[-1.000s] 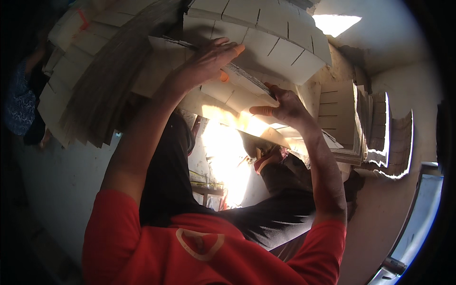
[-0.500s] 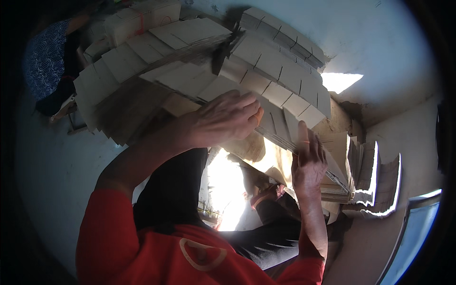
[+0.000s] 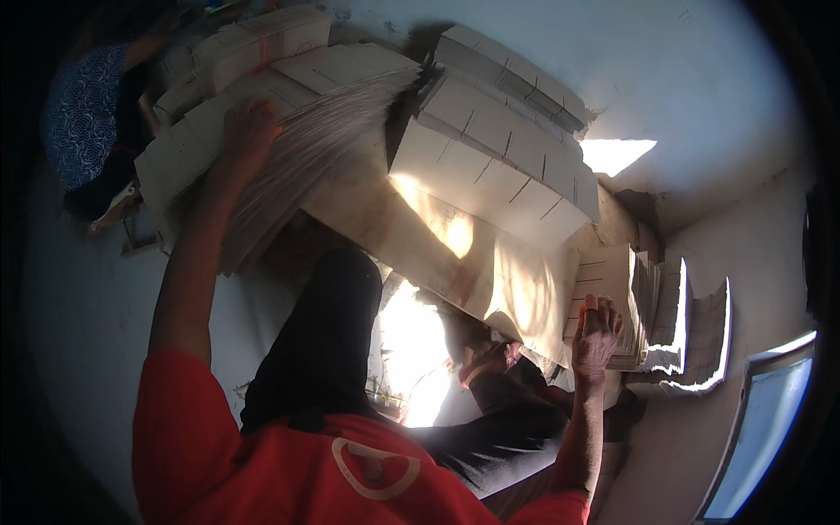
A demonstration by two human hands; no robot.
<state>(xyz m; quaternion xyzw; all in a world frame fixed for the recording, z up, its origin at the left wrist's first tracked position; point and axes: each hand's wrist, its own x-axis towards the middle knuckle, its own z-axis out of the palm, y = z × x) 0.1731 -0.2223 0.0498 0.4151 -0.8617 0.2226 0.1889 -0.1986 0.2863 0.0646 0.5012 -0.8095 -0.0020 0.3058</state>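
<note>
My left hand (image 3: 251, 131) reaches far out to the left, over a fanned pile of cardboard sheets (image 3: 341, 105). Its fingers bend down onto the sheets and are blurred, with something orange on one finger; whether they pinch a sheet cannot be told. My right hand (image 3: 598, 332) is at the near side of an upright-looking stack of slotted cardboard (image 3: 604, 269) on the right. The fingers there are curled and close together, and what lies inside them is hidden. Between my hands stands a large block of slotted cardboard pieces (image 3: 499, 162) on a brown work surface (image 3: 420, 227).
Behind the large block is another cardboard stack (image 3: 512, 74). Bundles tied with red string (image 3: 262, 44) stand at the back left. A person in blue patterned clothing (image 3: 83, 114) is at the far left. More cardboard (image 3: 713, 332) leans by the right wall, near a blue-framed panel (image 3: 761, 437).
My left hand has swung from the middle to the far left pile. The right hand has moved right and nearer. The cardboard strip between them has left the middle, baring the sunlit surface.
</note>
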